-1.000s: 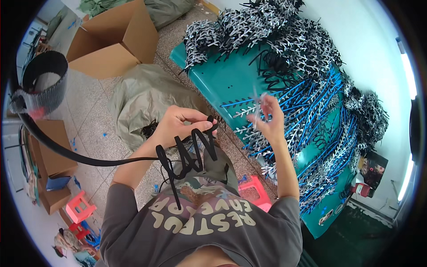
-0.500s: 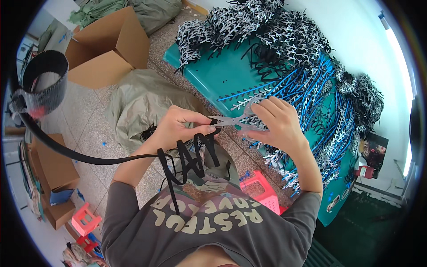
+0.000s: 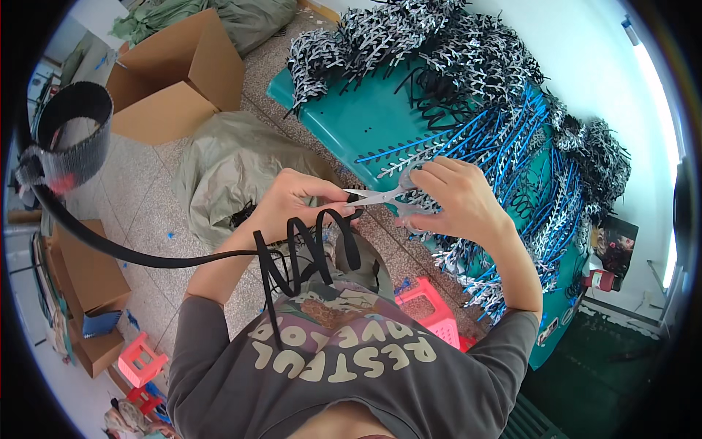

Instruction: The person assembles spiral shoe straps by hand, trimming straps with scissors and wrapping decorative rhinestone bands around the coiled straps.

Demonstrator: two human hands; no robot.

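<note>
In my left hand (image 3: pixel 287 205), thumb and fingers pinch one end of a black fabric strip (image 3: pixel 351 252). Below them the strip hangs in loose zigzag loops in front of my shirt. My right hand (image 3: pixel 462 201) grips a pair of scissors (image 3: pixel 380 197) with clear handles. The scissor blades point left, slightly apart, and meet the strip right at my left fingertips. Beyond my right hand, blue and silver-black leaf-patterned strands (image 3: pixel 504 168) spread over a teal table (image 3: pixel 351 128).
Large black-and-white leafy bundles (image 3: pixel 387 36) are heaped along the table's back. An open cardboard box (image 3: pixel 164 110) and a greyish sack (image 3: pixel 234 161) stand on the floor. A pink stool (image 3: pixel 435 311) is near my right side. At far left hangs a grey ribbed cup-shaped holder (image 3: pixel 80 146) on a black band.
The scissor blades have closed somewhat at the strip. The hanging loops have swung and spread slightly, and my right forearm has shifted a little to the right.
</note>
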